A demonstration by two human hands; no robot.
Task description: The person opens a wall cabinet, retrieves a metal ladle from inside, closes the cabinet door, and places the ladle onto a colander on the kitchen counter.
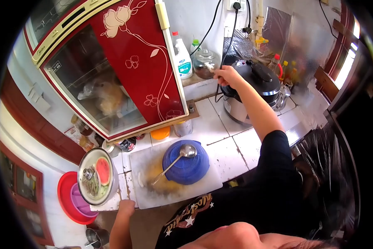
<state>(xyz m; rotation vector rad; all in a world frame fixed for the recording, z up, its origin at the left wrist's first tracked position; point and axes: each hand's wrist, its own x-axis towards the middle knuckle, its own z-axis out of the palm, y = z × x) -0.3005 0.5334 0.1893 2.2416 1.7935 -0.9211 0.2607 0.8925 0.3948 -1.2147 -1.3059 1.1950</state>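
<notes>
My right hand (225,77) reaches over the counter beside a lidded glass jar (203,71) with dark contents. Its fingers are closed, fingertips overlapping the jar's right side; what they hold, if anything, I cannot make out. Just right of that hand stands a black and silver electric pressure cooker (259,83). At the counter's front edge, my left hand (127,206) is low beside the cutting board (203,182), its fingers hidden. An upturned blue plastic basket (180,168) lies on the board, with a metal spoon (188,150) across it.
A red cabinet (132,62) stands at the back left. Near the left edge is a glass-lidded pot (115,182) showing a watermelon piece. Red and purple basins (66,193) sit below. A white bottle (182,60), cables and sauce bottles (292,74) line the wall.
</notes>
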